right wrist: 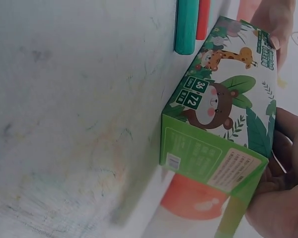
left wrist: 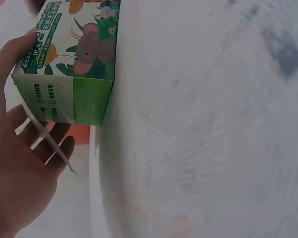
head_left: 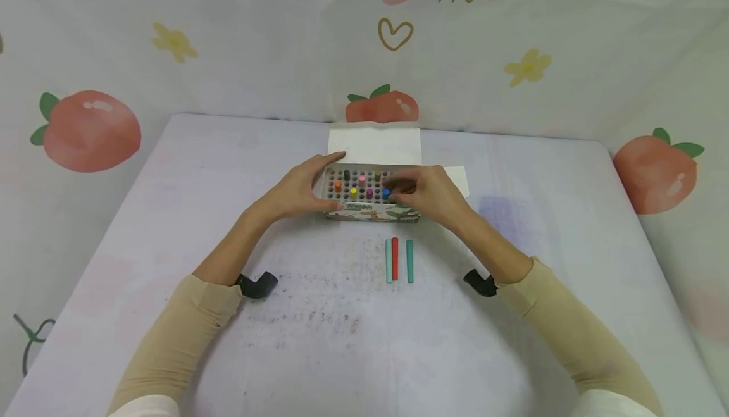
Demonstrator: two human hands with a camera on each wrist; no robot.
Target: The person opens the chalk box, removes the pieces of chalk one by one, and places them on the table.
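An open cardboard chalk box (head_left: 373, 213) lies toward the back of the table, its holed insert holding several upright coloured chalk sticks. My left hand (head_left: 302, 186) grips the box's left end, thumb along the front edge and fingers spread behind; the left wrist view shows the printed box (left wrist: 92, 44) beside that hand (left wrist: 22, 163). Above the right part of the insert, my right hand (head_left: 435, 195) has thumb and fingers curled at a blue chalk stick (head_left: 386, 194) and pinches it. In the right wrist view the box's side hides most of those fingers (right wrist: 285, 148).
In front of the box lie a mint chalk stick (head_left: 388, 261), a red one (head_left: 395, 259) and a teal one (head_left: 410, 262). The white lid (head_left: 374, 143) is folded back behind the box, and a side flap (head_left: 457, 181) sticks out right. Chalk smudges mark the white tabletop (head_left: 319, 354).
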